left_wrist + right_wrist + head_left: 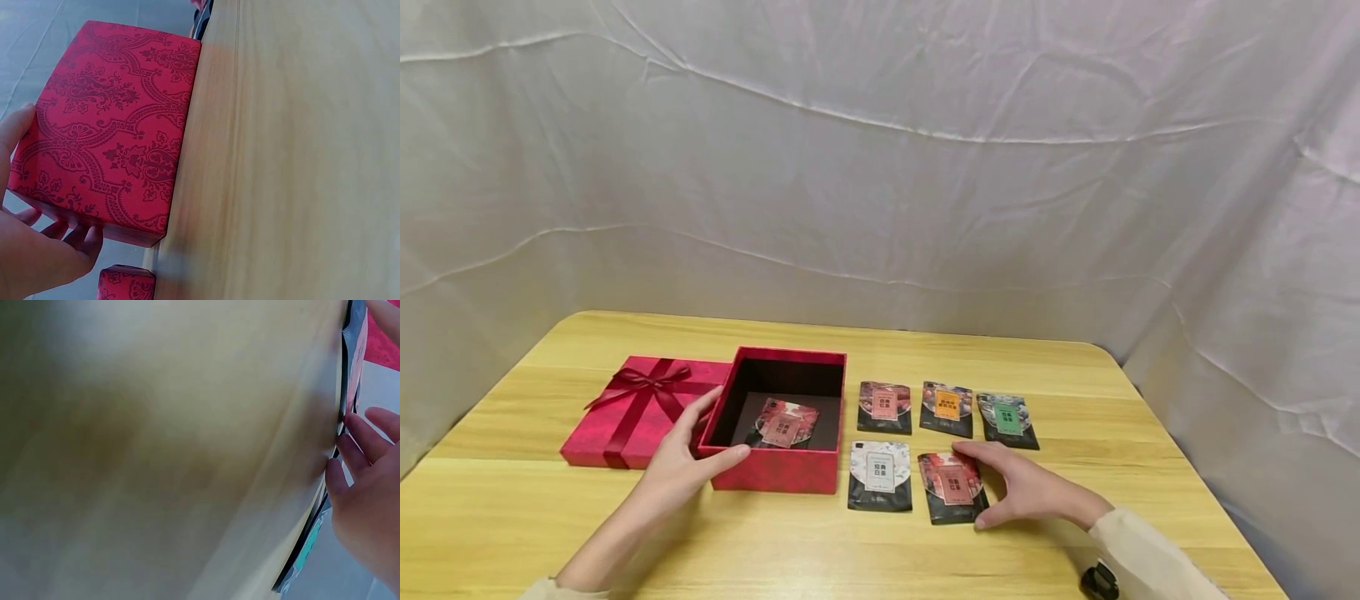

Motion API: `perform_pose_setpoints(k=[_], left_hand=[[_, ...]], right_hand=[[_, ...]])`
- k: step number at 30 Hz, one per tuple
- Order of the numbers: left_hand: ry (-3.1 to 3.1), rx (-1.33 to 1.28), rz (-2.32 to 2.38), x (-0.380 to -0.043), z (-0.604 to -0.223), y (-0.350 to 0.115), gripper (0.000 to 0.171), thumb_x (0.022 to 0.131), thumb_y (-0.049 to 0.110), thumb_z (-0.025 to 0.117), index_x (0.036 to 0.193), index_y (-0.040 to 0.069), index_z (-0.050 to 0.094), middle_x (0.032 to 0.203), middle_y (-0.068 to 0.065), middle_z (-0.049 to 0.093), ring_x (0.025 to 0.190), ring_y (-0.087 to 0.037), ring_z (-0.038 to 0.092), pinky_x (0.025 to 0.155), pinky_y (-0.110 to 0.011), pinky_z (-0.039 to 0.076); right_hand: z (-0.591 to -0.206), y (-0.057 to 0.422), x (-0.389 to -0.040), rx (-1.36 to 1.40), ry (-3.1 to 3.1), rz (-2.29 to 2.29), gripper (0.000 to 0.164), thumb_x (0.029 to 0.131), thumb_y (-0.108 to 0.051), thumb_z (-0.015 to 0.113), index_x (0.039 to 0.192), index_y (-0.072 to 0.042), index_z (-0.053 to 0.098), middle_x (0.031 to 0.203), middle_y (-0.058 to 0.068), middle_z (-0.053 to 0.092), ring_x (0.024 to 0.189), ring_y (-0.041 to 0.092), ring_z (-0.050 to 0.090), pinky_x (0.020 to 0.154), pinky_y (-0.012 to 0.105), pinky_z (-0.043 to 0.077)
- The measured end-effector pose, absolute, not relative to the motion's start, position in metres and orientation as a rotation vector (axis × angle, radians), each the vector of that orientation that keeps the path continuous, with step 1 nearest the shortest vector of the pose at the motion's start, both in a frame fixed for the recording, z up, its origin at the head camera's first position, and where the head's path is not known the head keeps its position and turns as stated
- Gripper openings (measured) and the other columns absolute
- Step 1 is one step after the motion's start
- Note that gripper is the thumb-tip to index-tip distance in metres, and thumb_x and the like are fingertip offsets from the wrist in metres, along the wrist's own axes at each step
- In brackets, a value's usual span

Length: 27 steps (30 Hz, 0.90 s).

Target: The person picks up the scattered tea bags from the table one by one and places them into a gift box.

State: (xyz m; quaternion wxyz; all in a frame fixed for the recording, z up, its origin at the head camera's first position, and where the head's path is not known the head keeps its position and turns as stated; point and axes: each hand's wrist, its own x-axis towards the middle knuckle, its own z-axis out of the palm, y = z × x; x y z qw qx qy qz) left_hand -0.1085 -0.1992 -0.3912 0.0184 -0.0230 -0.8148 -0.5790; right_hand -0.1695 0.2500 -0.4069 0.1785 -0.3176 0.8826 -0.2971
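Observation:
An open red gift box (775, 471) with a dark inside holds one black-and-red tea sachet (784, 423) lying on its bottom. My left hand (673, 462) holds the box's near left corner, thumb at the front rim and fingers along the left side. In the left wrist view the box's patterned wall (106, 125) shows, with the fingers bent at its side. On the table a red-labelled sachet (953, 487) lies flat. Spread around its right edge is my right hand (1026, 487), fingertips at the top edge and thumb at the lower right corner.
The red lid (647, 408) with a ribbon bow lies left of the box. Right of the box lie a pink-labelled sachet (885, 407), an orange-labelled one (947, 408), a green-labelled one (1007, 421) and a white one (880, 477). A pale curtain (880, 208) hangs behind the table.

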Motion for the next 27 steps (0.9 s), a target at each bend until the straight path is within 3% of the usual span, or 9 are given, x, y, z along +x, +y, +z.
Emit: perform_pose_setpoints(k=[3,9,17,27], left_hand=[[-2.526,-0.07,-1.807,-0.1083,-0.3915,-0.1994,0.086,0.087,0.019,0.073,0.154,0.013,0.02,0.143,-0.02,0.04,0.119,-0.035,0.051,0.087,-0.027,0.044],[-2.527,-0.061,-1.824,-0.108,-0.3918,-0.1997,0.086,0.087,0.019,0.073,0.154,0.013,0.019,0.144,-0.02,0.039,0.12,-0.036,0.049,0.089,-0.034,0.044],[-2.497,-0.061,-1.856,-0.1085,-0.392,-0.1988,0.085,0.087,0.017,0.073,0.153,0.012,0.021,0.141,-0.021,0.04,0.118,-0.037,0.048,0.083,-0.024,0.046],[-2.493,-0.074,-1.854,-0.1089,-0.3921,-0.1991,0.085,0.087,0.017,0.073,0.153,0.012,0.021,0.139,-0.021,0.041,0.117,-0.037,0.049,0.082,-0.025,0.048]], right_hand=[[-0.4071,0.2501,-0.1684,-0.934,2.492,-0.803,0.102,0.067,-0.039,0.086,0.147,-0.001,0.036,0.147,0.02,0.038,0.131,0.043,0.034,0.102,0.065,0.025],[-0.4093,0.2512,-0.167,-1.002,2.511,-0.713,0.101,0.07,-0.043,0.084,0.148,-0.002,0.035,0.15,0.02,0.034,0.134,0.045,0.031,0.102,0.065,0.026],[-0.4115,0.2521,-0.167,-1.056,2.569,-0.65,0.097,0.073,-0.049,0.081,0.146,-0.002,0.038,0.148,0.018,0.039,0.132,0.042,0.036,0.101,0.061,0.031],[-0.4091,0.2494,-0.166,-1.108,2.63,-0.58,0.09,0.076,-0.044,0.079,0.144,0.0,0.041,0.145,0.016,0.043,0.13,0.038,0.04,0.1,0.058,0.034]])
